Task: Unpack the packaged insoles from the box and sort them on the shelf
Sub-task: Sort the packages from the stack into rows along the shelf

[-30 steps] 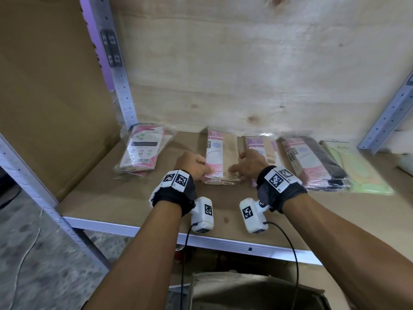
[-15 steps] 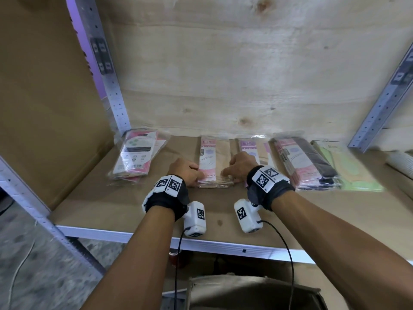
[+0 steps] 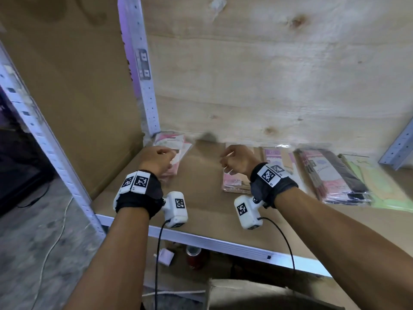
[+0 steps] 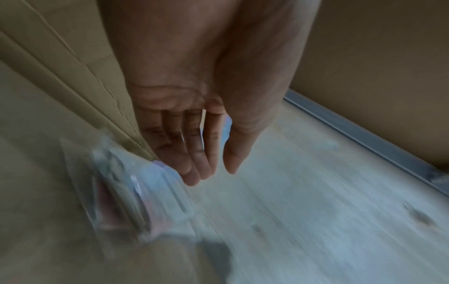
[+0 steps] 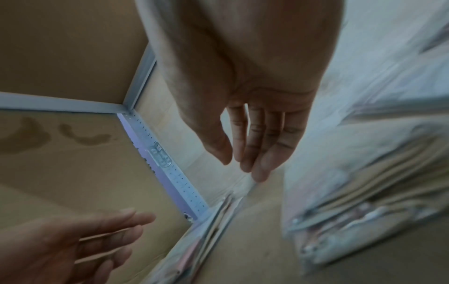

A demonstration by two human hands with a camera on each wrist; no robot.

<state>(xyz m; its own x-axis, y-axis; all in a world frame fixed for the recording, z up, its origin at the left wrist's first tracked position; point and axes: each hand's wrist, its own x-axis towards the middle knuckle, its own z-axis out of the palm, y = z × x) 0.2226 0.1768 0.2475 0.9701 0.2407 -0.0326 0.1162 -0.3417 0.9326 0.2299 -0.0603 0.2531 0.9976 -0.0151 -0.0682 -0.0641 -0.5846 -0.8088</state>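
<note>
Both hands hover empty above the cardboard-lined shelf [image 3: 201, 198]. My left hand [image 3: 164, 154] has loosely relaxed fingers over the pink insole pack [image 3: 173, 142] in the back-left corner; in the left wrist view its fingers [image 4: 194, 169] are nearly straight above a blurred pack [image 4: 136, 192]. My right hand [image 3: 225, 159] is relaxed over the pink-and-tan pack [image 3: 234, 183]. In the right wrist view it [image 5: 243, 163] holds nothing. To the right lie another pink-and-tan pack [image 3: 278, 156], a pink-and-black stack [image 3: 330, 175] and a green pack [image 3: 380, 184].
A perforated metal upright [image 3: 143, 86] stands at the shelf's back-left corner, and another [image 3: 397, 148] at the right. Plywood forms the back wall. The shelf's white front rail [image 3: 223, 242] runs below my wrists. The open box [image 3: 257, 294] sits under it, by a red can [image 3: 194, 256].
Both hands have let go of the pink-and-tan pack and lifted off it. The left hand has moved left toward the corner pack. The head view has swung left.
</note>
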